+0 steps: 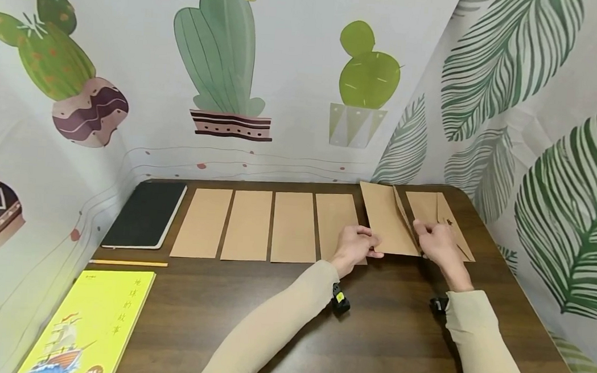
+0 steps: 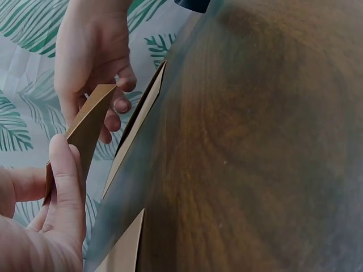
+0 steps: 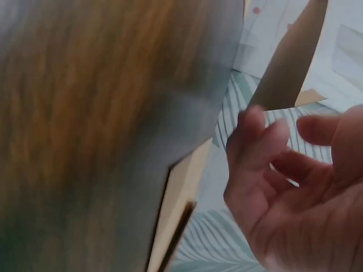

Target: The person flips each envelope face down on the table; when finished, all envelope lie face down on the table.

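Note:
My left hand point(image 1: 353, 247) pinches a brown paper envelope point(image 1: 386, 217) by its lower left corner, thumb on one face in the left wrist view. The envelope is tilted up off the table, its flap side partly raised at the right. My right hand point(image 1: 438, 243) is at that right edge; in the right wrist view its fingers are loosely bent beside the paper, thumb apart. Under and right of this hand lies another envelope point(image 1: 423, 202), flap side up, with a small dark mark. Left of the held one, an envelope point(image 1: 335, 211) lies partly behind my left hand.
Three more brown envelopes, the middle one point(image 1: 246, 226) among them, lie in a row further left. Beyond them are a black notebook point(image 1: 145, 214), a yellow pencil point(image 1: 129, 263) and a yellow book point(image 1: 101, 305). Patterned cloth point(image 1: 300, 67) hangs behind the wooden table point(image 1: 208, 318).

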A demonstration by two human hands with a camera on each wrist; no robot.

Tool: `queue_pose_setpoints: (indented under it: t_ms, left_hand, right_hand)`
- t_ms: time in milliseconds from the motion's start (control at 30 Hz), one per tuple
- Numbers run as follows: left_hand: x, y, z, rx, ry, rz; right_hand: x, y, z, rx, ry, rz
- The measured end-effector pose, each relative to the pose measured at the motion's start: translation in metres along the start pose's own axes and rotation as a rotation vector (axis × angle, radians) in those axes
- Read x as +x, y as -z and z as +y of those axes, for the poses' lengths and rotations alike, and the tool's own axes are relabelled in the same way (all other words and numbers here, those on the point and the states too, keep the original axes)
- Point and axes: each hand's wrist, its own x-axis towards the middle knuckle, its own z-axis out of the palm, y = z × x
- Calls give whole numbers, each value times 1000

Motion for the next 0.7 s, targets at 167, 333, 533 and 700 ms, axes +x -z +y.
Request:
queue_pose_setpoints:
  t_ms: [167, 333, 533, 700]
  left_hand:
    - [1, 1, -1, -11, -4, 0]
    - [2, 1, -1, -25, -2, -16]
    - [1, 2, -2, -10, 13, 4]
    - [-2, 2, 0, 34, 42, 4]
  right_hand:
    - [-2, 0, -6, 152, -67, -139]
    - [-5, 0, -8, 145, -82, -136]
    - [-6, 2, -8, 213, -112, -129]
    - [-9, 6, -9, 248, -101, -118]
